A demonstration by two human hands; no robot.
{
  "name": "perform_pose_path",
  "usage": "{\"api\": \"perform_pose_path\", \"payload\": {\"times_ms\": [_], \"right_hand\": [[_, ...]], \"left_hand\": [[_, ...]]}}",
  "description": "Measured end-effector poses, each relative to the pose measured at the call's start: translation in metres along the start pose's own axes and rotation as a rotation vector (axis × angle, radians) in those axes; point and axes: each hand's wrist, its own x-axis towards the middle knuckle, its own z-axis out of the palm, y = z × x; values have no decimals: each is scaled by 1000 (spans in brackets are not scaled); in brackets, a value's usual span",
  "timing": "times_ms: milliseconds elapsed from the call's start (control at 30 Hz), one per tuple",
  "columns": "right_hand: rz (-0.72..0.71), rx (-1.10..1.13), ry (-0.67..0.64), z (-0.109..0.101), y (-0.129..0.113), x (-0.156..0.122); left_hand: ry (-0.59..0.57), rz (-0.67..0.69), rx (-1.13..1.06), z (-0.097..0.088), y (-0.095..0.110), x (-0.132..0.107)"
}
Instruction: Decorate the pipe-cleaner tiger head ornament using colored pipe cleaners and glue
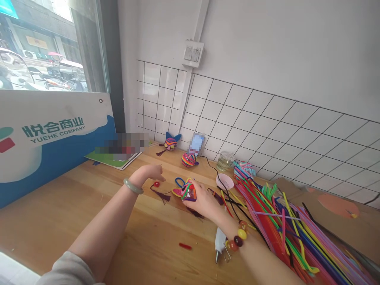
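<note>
My right hand (202, 200) is closed around a small multicoloured pipe-cleaner figure (187, 190) resting on the wooden table (89, 206). My left hand (150, 173) hovers just left of it, wrist bent and fingers curled downward, above a red bead with a dark tassel (157, 187). Whether the left fingers pinch anything is hidden. A jade bangle sits on the left wrist and a beaded bracelet on the right.
A large pile of coloured pipe cleaners (291, 225) covers the table's right side. A glue gun (220, 243) and a red scrap (185, 246) lie near me. Two finished figures (171, 142) (189, 159), a glass jar (225, 160) and a pink bowl (225, 181) stand by the tiled wall.
</note>
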Motion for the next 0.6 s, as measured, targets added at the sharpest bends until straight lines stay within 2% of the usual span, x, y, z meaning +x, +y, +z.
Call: {"api": "perform_pose_path", "payload": {"times_ms": [167,267,333,400,467,500,533,600], "right_hand": [[-2,294,40,-35,14,-5],[-16,463,96,-56,18,-19],[-52,547,146,-62,18,-29],[-106,597,213,-63,16,-39],[-163,616,272,-60,12,-45],[-189,617,293,-59,9,-47],[-211,614,307,-57,7,-48],[-242,602,314,-54,3,-50]], "left_hand": [[287,121,-104,-11,12,-15],[302,233,-171,-10,29,-29],[196,368,-238,-1,44,-39],[-110,586,-554,14,62,-48],[-424,733,-796,34,79,-53],[-528,789,-889,43,86,-54],[-554,833,-974,52,92,-55],[-492,896,-1040,65,100,-53]]}}
